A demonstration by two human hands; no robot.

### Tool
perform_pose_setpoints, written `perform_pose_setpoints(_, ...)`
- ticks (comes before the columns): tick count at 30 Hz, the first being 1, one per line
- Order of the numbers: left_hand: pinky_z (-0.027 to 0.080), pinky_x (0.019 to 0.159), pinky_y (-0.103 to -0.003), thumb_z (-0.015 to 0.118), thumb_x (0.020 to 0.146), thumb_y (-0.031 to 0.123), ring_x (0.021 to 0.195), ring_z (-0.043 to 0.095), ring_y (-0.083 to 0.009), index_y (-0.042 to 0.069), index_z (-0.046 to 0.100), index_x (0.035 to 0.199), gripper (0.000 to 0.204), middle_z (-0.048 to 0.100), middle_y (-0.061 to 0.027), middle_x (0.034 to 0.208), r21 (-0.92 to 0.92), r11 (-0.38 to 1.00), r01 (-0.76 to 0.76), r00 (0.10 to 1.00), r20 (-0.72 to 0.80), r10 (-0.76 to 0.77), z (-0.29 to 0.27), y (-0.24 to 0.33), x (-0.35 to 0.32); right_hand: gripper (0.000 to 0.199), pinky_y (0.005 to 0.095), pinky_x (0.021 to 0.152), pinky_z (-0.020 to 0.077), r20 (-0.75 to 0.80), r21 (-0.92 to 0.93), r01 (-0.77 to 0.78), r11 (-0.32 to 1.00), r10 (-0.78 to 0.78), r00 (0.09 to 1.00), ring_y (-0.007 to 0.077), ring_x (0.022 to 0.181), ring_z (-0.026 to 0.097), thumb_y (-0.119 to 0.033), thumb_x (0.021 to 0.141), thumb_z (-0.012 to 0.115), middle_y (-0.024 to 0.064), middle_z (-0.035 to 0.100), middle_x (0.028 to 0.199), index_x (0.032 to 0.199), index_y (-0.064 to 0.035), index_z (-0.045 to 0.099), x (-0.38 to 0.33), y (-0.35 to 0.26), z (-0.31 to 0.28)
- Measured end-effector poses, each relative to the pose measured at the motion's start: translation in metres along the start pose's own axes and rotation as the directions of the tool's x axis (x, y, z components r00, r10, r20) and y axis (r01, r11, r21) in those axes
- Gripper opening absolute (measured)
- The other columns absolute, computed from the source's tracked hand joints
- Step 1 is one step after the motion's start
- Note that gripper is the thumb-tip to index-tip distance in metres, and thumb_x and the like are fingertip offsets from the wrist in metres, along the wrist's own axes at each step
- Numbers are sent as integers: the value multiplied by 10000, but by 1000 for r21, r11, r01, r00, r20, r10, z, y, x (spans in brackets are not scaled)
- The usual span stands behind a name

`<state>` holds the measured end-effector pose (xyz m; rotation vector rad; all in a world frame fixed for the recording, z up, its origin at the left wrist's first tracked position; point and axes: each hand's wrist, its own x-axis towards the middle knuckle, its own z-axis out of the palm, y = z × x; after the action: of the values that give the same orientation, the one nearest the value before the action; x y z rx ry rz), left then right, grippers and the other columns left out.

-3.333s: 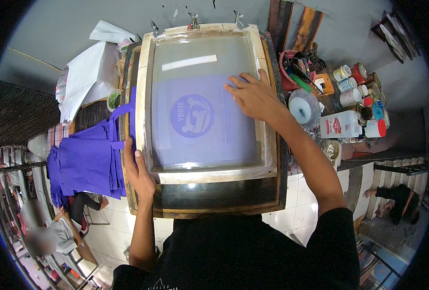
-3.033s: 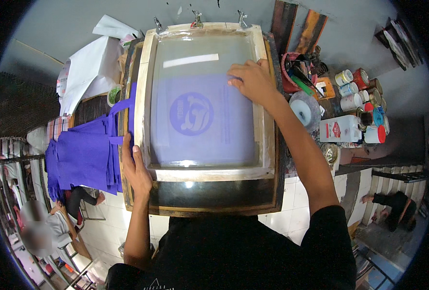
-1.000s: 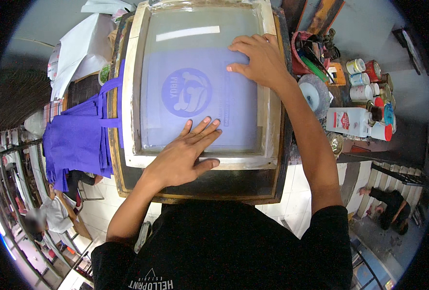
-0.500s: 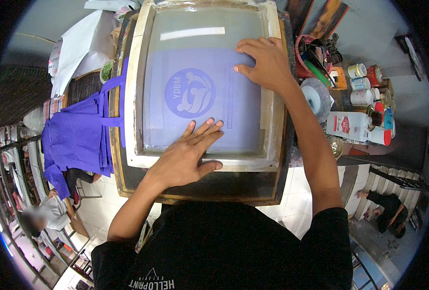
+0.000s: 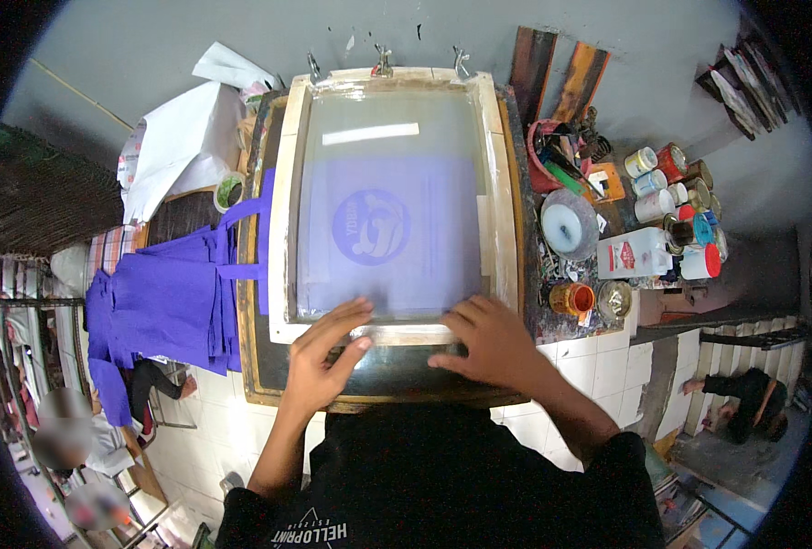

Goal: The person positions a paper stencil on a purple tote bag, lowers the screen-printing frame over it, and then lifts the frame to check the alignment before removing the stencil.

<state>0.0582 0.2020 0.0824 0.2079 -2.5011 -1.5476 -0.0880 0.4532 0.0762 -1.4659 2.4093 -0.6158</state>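
A wooden-framed printing screen (image 5: 502, 210) lies on a dark board (image 5: 397, 371) in front of me. Through its mesh show purple cloth and a round purple emblem (image 5: 371, 227). My left hand (image 5: 322, 360) is at the near rail's left part, fingers stretched over the rail and thumb apart by its outer edge. At the right part of that rail is my right hand (image 5: 493, 343), its fingers bent at the rail and thumb spread toward me. Neither hand visibly grips the rail. Purple cloth handles (image 5: 243, 272) stick out past the screen's left side.
Purple cloth bags (image 5: 172, 297) lie stacked at left, with white paper (image 5: 186, 137) beyond. On the right are a white tub (image 5: 566, 227), a white jug (image 5: 633, 253), an orange jar (image 5: 570, 299) and several paint cans (image 5: 653, 206). Hinge clamps (image 5: 383, 61) stand at the screen's far edge. Other people sit farther off.
My right hand has come from the screen's right side down to the near rail. My left hand has drawn back off the mesh toward that rail. The view has shifted, showing the far clamps.
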Motion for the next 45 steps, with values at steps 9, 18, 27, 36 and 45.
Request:
perform_pose_setpoints(9,557,1016,-407,693,1031,224,1186,726,-295,8,748,1205,283,765,-173,1230,-177,975,132,912,408,-50,-28,29,-41,394,488,956,524,-282,-35,38,999,-46,958,368,1092,625,-264,862,827,165,654,1127,1130,-17,675,-16,-18,-11)
perform_pose_setpoints(18,415,1180,-498,685,1013,307,1396,545,-417,-6,627,1392,495,609,-255,1448,235,923,-305,928,290,233,57,24,71,342,384,716,527,-413,-102,154,983,-183,892,278,802,671,-334,882,828,121,679,859,938,-12,726,70,-42,-231)
perform_pose_setpoints(27,138,1302,-588,589,1009,589,1599,200,-463,89,482,1581,767,251,-290,1708,589,693,-417,908,312,281,124,-40,151,347,322,544,438,-464,-1,49,999,-44,885,163,556,566,-354,774,765,91,675,600,742,-10,802,122,-46,-306)
perform_pose_setpoints(36,104,1302,-595,604,960,673,1618,148,-446,200,418,1639,848,203,-254,1738,619,685,-385,917,342,206,127,-48,162,359,350,568,470,-489,-52,66,996,-83,868,172,576,565,-345,781,767,109,678,622,737,10,786,130,-46,-316)
perform_pose_setpoints(45,112,1303,-587,604,955,687,1621,149,-436,209,408,1646,862,195,-246,1743,623,686,-375,920,340,194,129,-48,166,233,369,628,488,-339,-455,411,790,-580,741,217,621,576,-279,886,698,101,697,691,812,-76,788,151,-9,-325)
